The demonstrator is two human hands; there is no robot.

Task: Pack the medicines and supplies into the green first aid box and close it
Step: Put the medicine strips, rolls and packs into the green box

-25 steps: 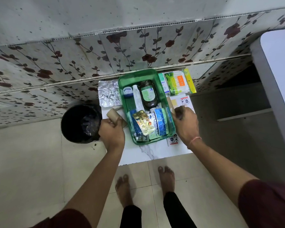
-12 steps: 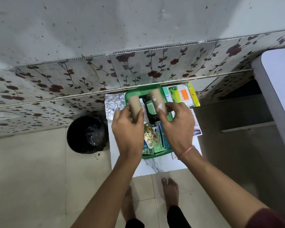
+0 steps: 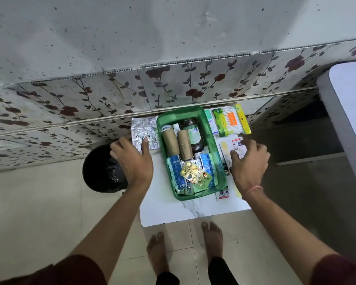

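Note:
The green first aid box (image 3: 215,149) stands open on a small white marble-top table (image 3: 173,210). Inside lie two tan bandage rolls (image 3: 178,141) side by side, a dark bottle (image 3: 195,132), blue sachets (image 3: 176,173) and a gold blister strip (image 3: 194,172). My left hand (image 3: 132,159) reaches left of the box, fingertips resting on silver blister strips (image 3: 146,131). My right hand (image 3: 249,159) hovers right of the box, fingers spread over a white card packet (image 3: 228,148). A cotton-bud packet (image 3: 228,120) lies at the back right. No lid is in view.
A black waste bin (image 3: 103,171) stands on the floor left of the table. A floral-tiled wall runs right behind the table. A grey-white counter (image 3: 349,112) stands at the right. My bare feet (image 3: 185,249) are on the tiled floor at the table's front edge.
Both hands set the two bandage rolls into the box and let go. The left hand then moved out to the silver strips, the right hand to the card packet.

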